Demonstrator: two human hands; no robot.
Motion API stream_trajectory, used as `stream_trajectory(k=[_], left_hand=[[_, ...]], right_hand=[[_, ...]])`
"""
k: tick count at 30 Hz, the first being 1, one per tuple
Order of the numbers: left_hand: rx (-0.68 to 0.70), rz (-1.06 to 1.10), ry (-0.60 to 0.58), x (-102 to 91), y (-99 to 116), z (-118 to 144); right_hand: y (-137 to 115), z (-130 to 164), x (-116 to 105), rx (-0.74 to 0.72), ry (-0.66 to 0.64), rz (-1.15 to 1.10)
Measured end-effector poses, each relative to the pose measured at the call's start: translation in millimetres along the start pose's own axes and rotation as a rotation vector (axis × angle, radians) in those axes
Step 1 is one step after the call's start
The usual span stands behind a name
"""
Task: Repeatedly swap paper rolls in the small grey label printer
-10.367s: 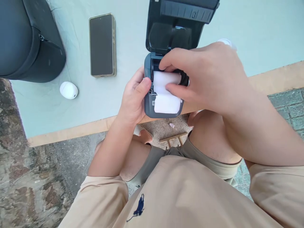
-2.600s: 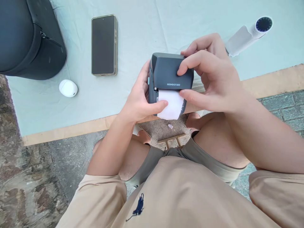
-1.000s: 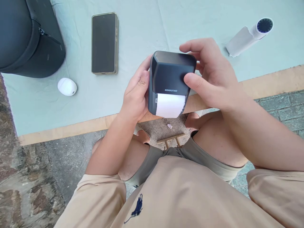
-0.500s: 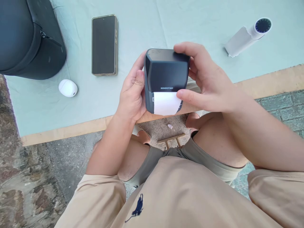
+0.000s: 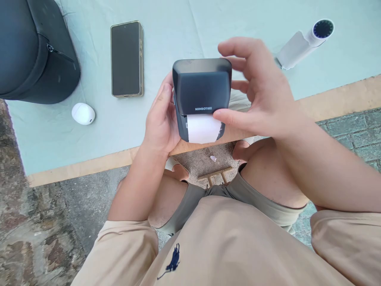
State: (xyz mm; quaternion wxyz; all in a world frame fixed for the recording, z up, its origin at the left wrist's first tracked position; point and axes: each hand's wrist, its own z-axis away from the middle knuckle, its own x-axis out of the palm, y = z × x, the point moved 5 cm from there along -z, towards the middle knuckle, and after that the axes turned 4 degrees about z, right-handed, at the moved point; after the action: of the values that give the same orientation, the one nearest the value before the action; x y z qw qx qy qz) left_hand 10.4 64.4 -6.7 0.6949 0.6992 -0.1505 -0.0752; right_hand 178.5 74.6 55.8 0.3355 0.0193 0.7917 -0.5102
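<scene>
Black zip case [image 5: 38, 51]: at far left on the surface [image 5: 169, 28]; bulky, likely to limit any leftward swing.
White rounded case [image 5: 83, 113]: just beside the black one; small, smooth, probably quick to slide if knocked.
Phone [image 5: 125, 59]: flat, screen up and dark, well back from the near rim.
Left hand [image 5: 160, 119]: closed round the left side of the printer [image 5: 202, 89], thumb along the wall, other fingers mostly hidden.
Printer: between both hands, above the wooden front edge [image 5: 89, 165]; lid down; probably light, stiff-shelled, slightly slippery; best held by both side walls.
Paper strip [image 5: 204, 130]: out from under the lid, ragged along the right; soft, easily torn, best left unpinched.
Room for moving: widest beyond the printer, toward the far side.
Right hand [image 5: 258, 87]: loosely spread, thumb tip at the lid's lower right corner, index finger off; cannot tell how firmly the others touch.
White cylinder [image 5: 308, 45]: near the right fingers, apart; easily bumped.
</scene>
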Motion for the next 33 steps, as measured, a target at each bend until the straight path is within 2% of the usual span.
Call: stream_trajectory(k=[3,5,9,12,15,17,21,24,29,33], left_hand=[[0.031,0.133,0.110,-1.5,2,0],[0.036,0.173,0.118,1.5,6,2],[-0.046,0.271,0.118,5.9,12,5],[-0.054,0.342,0.106,6.5,12,4],[-0.001,0.400,0.109,7.0,11,2],[0.018,0.392,0.124,9.0,11,2],[0.044,0.382,0.138,13.5,15,6],[0.040,0.371,0.128,12.6,11,8],[0.107,0.309,0.072,8.2,1,9],[0.062,0.268,0.068,9.2,-3,11]], right_hand=[[-6,0,-11,-0.004,0.217,0.126],[-10,-1,-15,-0.006,0.312,0.077],[-17,-2,-17,0.028,0.428,-0.082],[-22,-5,-16,0.008,0.463,-0.083],[-25,-12,-9,-0.085,0.332,0.103],[-23,-17,-3,-0.096,0.229,0.264],[-15,-28,4,0.085,-0.009,0.586],[-14,-31,5,0.151,-0.178,0.662],[-13,-29,4,0.165,-0.231,0.638],[-12,-28,2,0.155,-0.182,0.516]])
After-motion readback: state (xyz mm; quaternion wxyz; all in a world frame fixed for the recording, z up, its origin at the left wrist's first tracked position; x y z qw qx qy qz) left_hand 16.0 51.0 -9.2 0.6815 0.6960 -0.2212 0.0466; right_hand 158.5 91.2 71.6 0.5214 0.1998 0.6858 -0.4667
